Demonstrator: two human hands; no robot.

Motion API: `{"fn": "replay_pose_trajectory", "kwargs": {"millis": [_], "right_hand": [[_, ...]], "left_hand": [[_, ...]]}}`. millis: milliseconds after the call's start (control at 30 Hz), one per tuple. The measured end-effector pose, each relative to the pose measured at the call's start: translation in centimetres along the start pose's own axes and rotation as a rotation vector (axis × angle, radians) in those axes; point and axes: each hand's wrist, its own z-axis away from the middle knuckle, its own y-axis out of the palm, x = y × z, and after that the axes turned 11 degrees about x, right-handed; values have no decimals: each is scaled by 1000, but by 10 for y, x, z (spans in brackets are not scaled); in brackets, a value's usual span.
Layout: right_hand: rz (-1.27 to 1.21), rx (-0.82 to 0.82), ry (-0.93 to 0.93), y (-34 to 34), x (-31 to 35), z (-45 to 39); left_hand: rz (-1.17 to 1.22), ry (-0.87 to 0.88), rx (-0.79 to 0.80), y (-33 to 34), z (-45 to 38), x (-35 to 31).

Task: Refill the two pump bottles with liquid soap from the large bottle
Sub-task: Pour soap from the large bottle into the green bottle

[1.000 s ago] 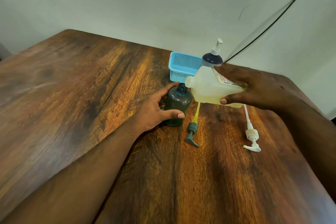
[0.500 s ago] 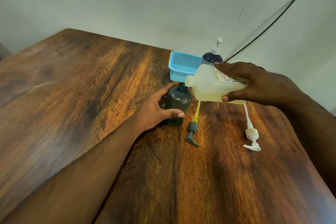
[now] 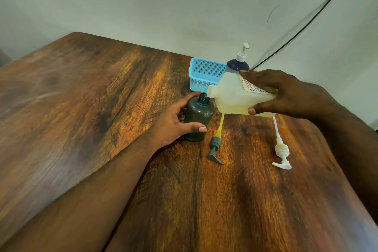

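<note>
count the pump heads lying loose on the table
2. The grey pump head lies right of the dark green bottle; the white pump head lies further right. A third pump stays screwed on the dark blue bottle.

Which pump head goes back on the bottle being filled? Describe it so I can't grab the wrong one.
Start at the dark bottle that the left hand holds on the wooden table. Just right of its base lies the grey pump head. Its tube is yellow, whereas the white pump head farther right has a white tube.
</note>
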Motion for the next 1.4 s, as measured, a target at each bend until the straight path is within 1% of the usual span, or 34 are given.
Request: {"fn": "replay_pose_trajectory", "kwargs": {"millis": [400, 600, 767, 1400], "right_hand": [[24, -11, -29, 3, -13, -5], [19, -12, -29, 3, -16, -7], [66, -5, -8, 3, -18, -7], [55, 7, -20, 2, -24, -12]], "left_hand": [[1, -10, -4, 0, -1, 1], [-5, -8, -7, 0, 0, 1], [17, -12, -6, 0, 0, 0], [5, -11, -11, 0, 1, -1]]}}
